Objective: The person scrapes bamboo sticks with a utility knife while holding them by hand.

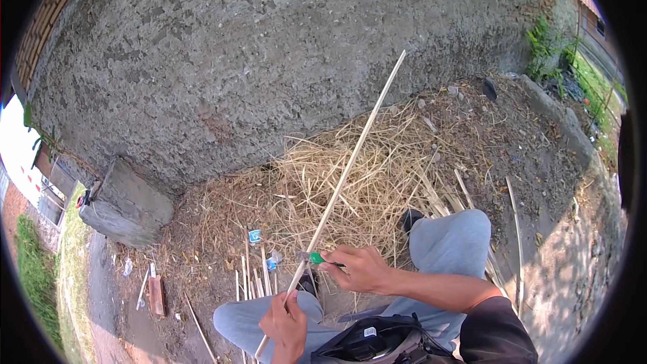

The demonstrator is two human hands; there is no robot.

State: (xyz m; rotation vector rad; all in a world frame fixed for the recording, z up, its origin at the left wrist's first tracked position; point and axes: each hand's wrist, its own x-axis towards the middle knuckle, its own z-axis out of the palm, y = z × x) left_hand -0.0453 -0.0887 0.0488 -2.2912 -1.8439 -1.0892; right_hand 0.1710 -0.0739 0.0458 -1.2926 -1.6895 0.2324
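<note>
- The left hand (284,323) closes around a long pale strip (352,162), with the thumb laid along it near its lower end.
- The right hand (358,268), at two o'clock from the left one, wraps its fingers around a green-handled knife (316,258), which points to nine o'clock.
- The knife meets the strip just above the left hand; how deep the edge sits is too small to tell.
- The strip slants across the view from about seven o'clock to one o'clock, its lower end jutting out below the left hand and its far tip in front of the rough grey wall (269,61).
- At twelve o'clock from the right hand, a heap of straw-coloured shavings (391,168) spreads on the ground, near the base of the wall.
- At eleven o'clock from the left hand lie several thin pale sticks (266,273), with a small blue packet (254,236) just beyond.
- At nine o'clock from the left hand, farther off, lies a reddish-brown block (156,295).
- Between two and three o'clock from the right hand is a bent knee in grey trousers (455,236).
- At six o'clock from the right hand, a black bag (374,344) rests at the lap.
</note>
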